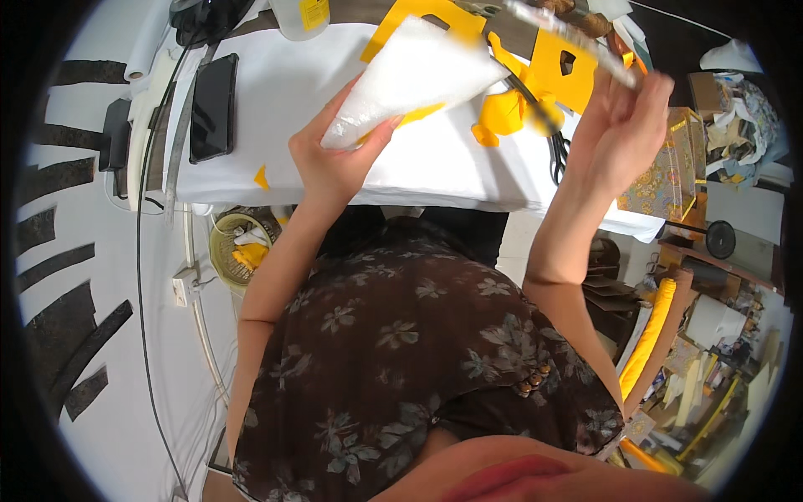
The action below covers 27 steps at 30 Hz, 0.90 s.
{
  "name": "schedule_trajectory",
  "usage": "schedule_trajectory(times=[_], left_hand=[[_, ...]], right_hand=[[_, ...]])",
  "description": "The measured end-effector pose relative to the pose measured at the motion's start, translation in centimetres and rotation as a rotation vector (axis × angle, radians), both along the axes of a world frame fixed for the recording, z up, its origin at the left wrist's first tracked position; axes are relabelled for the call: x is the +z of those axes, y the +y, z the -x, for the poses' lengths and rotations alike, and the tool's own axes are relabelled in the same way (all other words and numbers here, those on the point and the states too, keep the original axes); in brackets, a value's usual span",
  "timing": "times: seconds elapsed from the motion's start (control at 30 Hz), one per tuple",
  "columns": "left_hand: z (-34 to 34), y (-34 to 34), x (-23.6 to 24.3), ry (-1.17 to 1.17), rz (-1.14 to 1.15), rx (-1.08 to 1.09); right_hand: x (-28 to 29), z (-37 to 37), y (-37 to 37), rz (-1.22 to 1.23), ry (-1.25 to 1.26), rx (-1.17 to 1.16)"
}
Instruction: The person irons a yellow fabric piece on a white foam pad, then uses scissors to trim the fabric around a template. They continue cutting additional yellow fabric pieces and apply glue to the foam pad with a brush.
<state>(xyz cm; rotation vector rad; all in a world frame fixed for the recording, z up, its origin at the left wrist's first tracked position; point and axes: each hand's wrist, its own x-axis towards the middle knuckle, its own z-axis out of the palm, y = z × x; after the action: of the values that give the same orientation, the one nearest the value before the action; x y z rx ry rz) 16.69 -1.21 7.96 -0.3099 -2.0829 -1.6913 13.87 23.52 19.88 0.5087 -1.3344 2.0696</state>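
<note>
My left hand (339, 163) is closed on the edge of a white padded piece (414, 75), roughly triangular and glossy at its lower corner. A strip of yellow material shows along its underside, by my thumb. Raised at the right, my right hand (623, 138) has its fingers bent around the end of a slim, pale stick-like thing (577, 42). Motion blurs that thing, so its kind is unclear. Between my hands, yellow cut sheets (560, 71) and a crumpled yellow scrap (504, 113) lie on the white-covered table (452, 167). Black-handled scissors (559, 159) rest near my right wrist.
A black phone (214, 109) lies at the table's left, with a small yellow scrap (262, 177) nearer me. A translucent container (301, 18) stands at the back. Below the table is a bin (224, 268). A patterned box (661, 180) sits at the right; a cable (140, 251) runs down the left.
</note>
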Motion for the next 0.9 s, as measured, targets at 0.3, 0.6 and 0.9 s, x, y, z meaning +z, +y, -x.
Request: schedule_trajectory(times=[0.3,0.6,0.9], left_hand=[[-0.4,0.4,0.3,0.001,-0.044,0.005],[-0.8,0.3,0.4,-0.026,-0.019,0.021],[-0.7,0.2,-0.1,-0.056,-0.060,0.033]], right_hand=[[-6.6,-6.1,-3.4,-0.580,0.218,-0.339],[-5.1,-8.5,-4.7,-0.946,0.270,-0.382],[-4.1,-8.3,-6.3,-0.937,0.372,-0.369]])
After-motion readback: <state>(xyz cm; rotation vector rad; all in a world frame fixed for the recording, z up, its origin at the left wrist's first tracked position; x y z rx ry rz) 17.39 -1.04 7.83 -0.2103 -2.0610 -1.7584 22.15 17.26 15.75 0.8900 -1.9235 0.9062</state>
